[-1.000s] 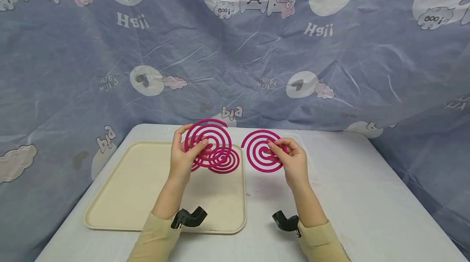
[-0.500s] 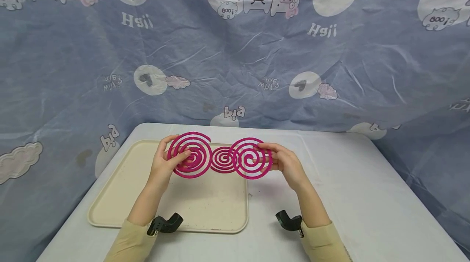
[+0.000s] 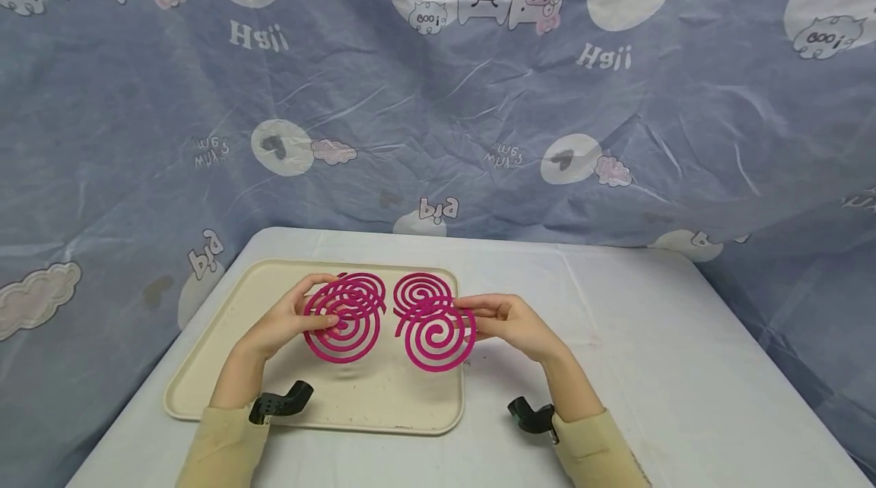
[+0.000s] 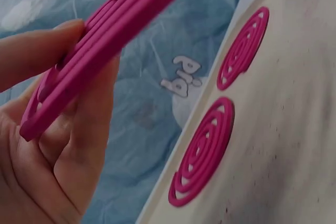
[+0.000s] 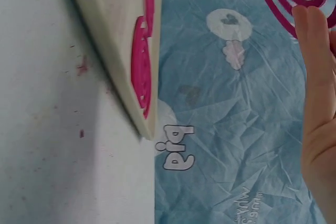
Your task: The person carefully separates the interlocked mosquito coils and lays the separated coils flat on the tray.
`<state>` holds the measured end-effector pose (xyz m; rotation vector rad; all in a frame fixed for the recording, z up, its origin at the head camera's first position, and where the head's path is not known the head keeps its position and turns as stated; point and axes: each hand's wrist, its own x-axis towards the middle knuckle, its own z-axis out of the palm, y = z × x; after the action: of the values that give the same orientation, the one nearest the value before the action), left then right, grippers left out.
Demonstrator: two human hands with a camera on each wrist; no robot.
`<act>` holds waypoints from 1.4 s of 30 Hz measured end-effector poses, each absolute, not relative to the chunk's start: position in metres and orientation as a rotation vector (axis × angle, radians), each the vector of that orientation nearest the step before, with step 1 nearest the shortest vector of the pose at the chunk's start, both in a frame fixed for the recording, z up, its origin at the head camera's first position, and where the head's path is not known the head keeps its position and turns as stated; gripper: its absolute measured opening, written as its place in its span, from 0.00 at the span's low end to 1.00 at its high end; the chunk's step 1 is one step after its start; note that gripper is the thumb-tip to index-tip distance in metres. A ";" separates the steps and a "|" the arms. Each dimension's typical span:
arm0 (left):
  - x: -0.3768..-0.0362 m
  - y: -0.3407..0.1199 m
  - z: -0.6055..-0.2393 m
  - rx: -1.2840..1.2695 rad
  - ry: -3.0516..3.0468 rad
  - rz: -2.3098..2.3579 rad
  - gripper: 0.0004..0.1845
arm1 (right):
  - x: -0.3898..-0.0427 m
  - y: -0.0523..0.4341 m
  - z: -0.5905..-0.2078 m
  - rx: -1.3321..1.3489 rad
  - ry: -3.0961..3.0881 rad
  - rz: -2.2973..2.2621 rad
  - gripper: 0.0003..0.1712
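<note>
In the head view, my left hand (image 3: 274,330) pinches a pink mosquito coil (image 3: 344,324) between the thumb in front and the fingers behind. The left wrist view shows this coil (image 4: 107,59) nearly edge-on. My right hand (image 3: 516,327) holds a second pink coil (image 3: 439,334) by its right edge, over the right part of the beige tray (image 3: 219,374). Two more coils lie flat on the tray near its far edge: a right one (image 3: 422,286) and a left one (image 3: 368,284), each partly hidden by a held coil.
The tray stands on the left half of a white-covered table (image 3: 657,366). A blue printed cloth (image 3: 411,108) hangs behind and at the sides. Dark camera mounts sit at the left wrist (image 3: 282,401) and right wrist (image 3: 532,416).
Both hands have come lower and moved left with their coils. The right coil has passed from beside the tray to over it. The coils on the tray have stayed put.
</note>
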<state>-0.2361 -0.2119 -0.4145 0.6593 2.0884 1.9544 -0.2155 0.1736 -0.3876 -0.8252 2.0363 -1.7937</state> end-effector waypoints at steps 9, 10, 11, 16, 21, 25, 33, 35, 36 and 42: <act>-0.242 -0.235 -0.438 0.633 2.019 1.752 0.33 | -0.224 0.164 -0.415 -0.829 2.136 -1.552 0.13; -0.242 -0.235 -0.440 0.628 2.028 1.731 0.33 | -0.225 0.163 -0.418 -0.817 2.149 -1.531 0.13; -0.242 -0.235 -0.442 0.615 2.039 1.717 0.33 | -0.226 0.162 -0.421 -0.806 2.158 -1.521 0.13; -0.244 -0.232 -0.448 0.527 2.153 1.672 0.33 | -0.227 0.156 -0.429 -0.722 2.246 -1.506 0.15; -0.244 -0.227 -0.447 0.435 2.347 1.577 0.34 | -0.228 0.151 -0.433 -0.694 2.337 -1.486 0.18; -0.243 -0.223 -0.447 0.374 2.547 1.453 0.33 | -0.230 0.149 -0.437 -0.666 2.371 -1.493 0.19; -0.238 -0.216 -0.442 0.339 2.665 1.270 0.28 | -0.229 0.146 -0.438 -0.585 2.460 -1.399 0.16; -0.236 -0.215 -0.440 0.357 2.683 1.241 0.27 | -0.228 0.146 -0.438 -0.581 2.494 -1.343 0.16; -0.236 -0.214 -0.439 0.360 2.697 1.229 0.27 | -0.228 0.146 -0.437 -0.576 2.509 -1.321 0.15; -0.232 -0.214 -0.426 0.437 2.760 1.252 0.25 | -0.219 0.150 -0.418 -0.539 2.643 -1.232 0.18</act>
<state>-0.2321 -0.2138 -0.4257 0.4369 2.7599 1.2525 -0.2190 0.1495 -0.4183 -0.5385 2.6430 -1.2317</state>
